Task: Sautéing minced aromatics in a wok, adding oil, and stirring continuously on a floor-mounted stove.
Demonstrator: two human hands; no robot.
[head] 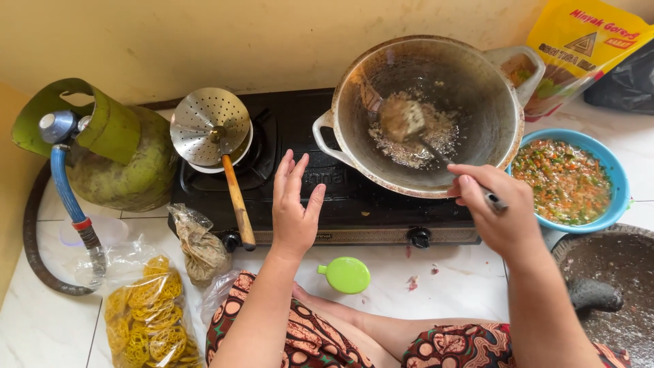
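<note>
A person seated on a white tiled floor (41, 327) cooks at a black two-burner gas stove (300, 129), seen from above. The right hand (494, 211) is closed around the handle of a metal spatula (403, 117), forearm reaching in from the lower right, wrist slightly bent; the spatula's blade rests in a small heap of pale frying mixture at the bottom of a worn metal wok (477, 88), which sits on the right burner. The left hand (294, 204) is held out above the front edge of the stove, palm down, fingers spread wide and lifted, gripping nothing. On the left burner a perforated skimmer (208, 126) with a wooden handle lies across a small bowl. Just right of the wok stands a blue bowl (616, 177) of chopped, mixed vegetables. A green gas cylinder (116, 153) with a blue hose stands at left, and bags of yellow crackers (146, 313) lie in front of it. A green lid (346, 274) lies on the floor near the person's knees.
</note>
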